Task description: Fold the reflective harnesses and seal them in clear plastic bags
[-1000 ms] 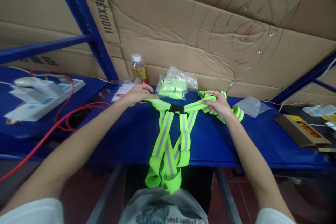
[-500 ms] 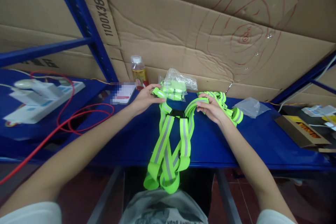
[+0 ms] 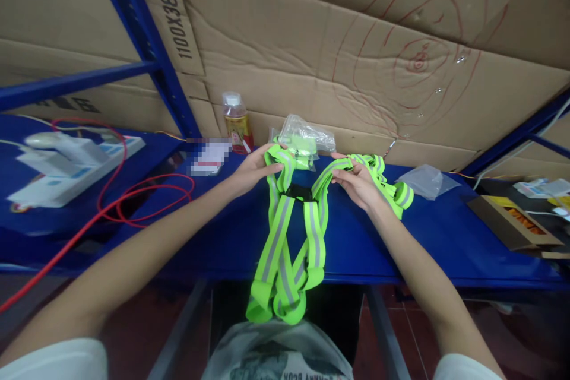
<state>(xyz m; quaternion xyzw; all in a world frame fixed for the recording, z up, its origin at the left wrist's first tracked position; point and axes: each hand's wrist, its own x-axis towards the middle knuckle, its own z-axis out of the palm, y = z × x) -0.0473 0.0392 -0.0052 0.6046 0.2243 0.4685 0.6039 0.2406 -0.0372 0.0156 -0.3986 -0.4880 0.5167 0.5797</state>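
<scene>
**Head view: both hands on the reflective strap harness**

Head view shows my left hand (image 3: 255,167) closed around the left upper strap of the neon harness (image 3: 291,231), and my right hand (image 3: 357,185) pinching the right upper strap. The harness lies across the blue shelf (image 3: 401,249), its lower loops hanging off the front edge above a printed bag (image 3: 278,356).

My judgement: the dangling loops could drag the whole thing off the edge if my grip slackens, and the straps could twist around the black buckle (image 3: 299,192).

Counted: one harness in hand, one bagged harness (image 3: 300,145) behind it, one bottle (image 3: 236,119), one empty plastic bag (image 3: 425,181), one open cardboard box (image 3: 512,222).
</scene>
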